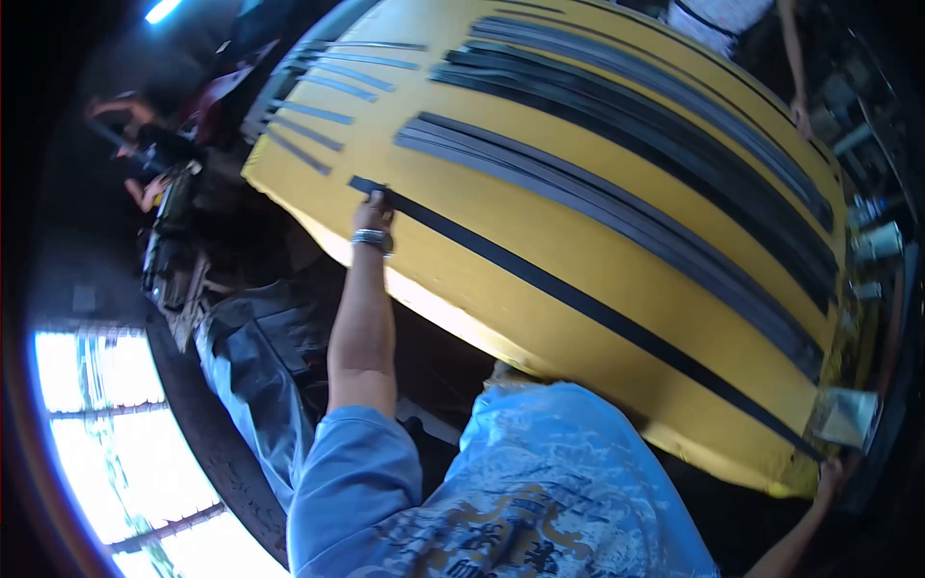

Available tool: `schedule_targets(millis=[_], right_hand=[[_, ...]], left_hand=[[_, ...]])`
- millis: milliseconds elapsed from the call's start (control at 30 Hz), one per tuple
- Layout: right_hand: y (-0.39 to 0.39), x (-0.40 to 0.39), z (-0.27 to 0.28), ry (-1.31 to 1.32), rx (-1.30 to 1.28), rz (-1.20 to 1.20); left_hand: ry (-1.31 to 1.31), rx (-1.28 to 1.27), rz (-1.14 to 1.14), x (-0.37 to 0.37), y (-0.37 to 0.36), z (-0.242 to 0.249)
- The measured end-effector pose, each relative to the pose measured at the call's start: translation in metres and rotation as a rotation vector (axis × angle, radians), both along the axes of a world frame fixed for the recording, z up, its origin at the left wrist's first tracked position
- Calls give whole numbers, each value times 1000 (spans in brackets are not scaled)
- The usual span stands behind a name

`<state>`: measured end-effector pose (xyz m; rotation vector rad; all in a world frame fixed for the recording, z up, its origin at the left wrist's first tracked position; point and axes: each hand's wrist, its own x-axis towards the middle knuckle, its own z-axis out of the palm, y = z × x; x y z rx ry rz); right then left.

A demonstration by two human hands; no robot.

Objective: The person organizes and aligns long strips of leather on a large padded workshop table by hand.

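Observation:
A long, flat black strip (pixel 578 298) lies slantwise along the near side of the yellow tabletop (pixel 520 332). My left hand (pixel 377 210), with a metal watch on its wrist, is closed on the strip near its far-left end. At the lower right corner of the table, my right hand (pixel 831 473) pinches the other end; its fingers are small and partly blurred. Beyond the strip lies a stack of grey strips (pixel 617 227), roughly parallel to it. Further back are a bundle of black strips (pixel 636 133) and another grey stack (pixel 665 85).
Several short strips (pixel 332 85) sit at the table's left end. Containers (pixel 877 241) and a pale box-like object (pixel 848 419) line the right edge. Another person's arm (pixel 794 67) reaches in at upper right. A second person (pixel 145 144) works at far left, near bright windows (pixel 106 376).

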<state>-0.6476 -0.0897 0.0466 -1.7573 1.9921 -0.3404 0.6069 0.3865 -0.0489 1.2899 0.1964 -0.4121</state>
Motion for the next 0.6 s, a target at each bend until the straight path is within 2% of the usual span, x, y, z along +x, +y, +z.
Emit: schedule_targets(millis=[33, 133, 300, 400, 467, 500, 533, 567, 600], right_hand=[[-2, 13, 8, 31, 19, -13], [3, 57, 35, 97, 6, -43], [35, 81, 72, 159, -3, -70], [63, 80, 76, 171, -19, -61], [74, 75, 54, 144, -45, 14], [99, 103, 48, 4, -267, -14], [124, 155, 78, 282, -237, -9], [149, 203, 89, 690, -253, -205], [160, 215, 89, 1013, -260, -168]], left_hand=[[10, 64, 37, -7, -4, 7], [78, -98, 61, -8, -10, 16], [113, -121, 90, 6, -13, 27], [100, -129, 55, 15, -12, 32], [90, -108, 3, 36, -5, 15], [84, -115, -83, 46, 2, 13], [52, -122, -106, 50, 5, 11], [-14, -99, -238, 76, 13, -13], [-89, -79, -365, 101, 20, -37]])
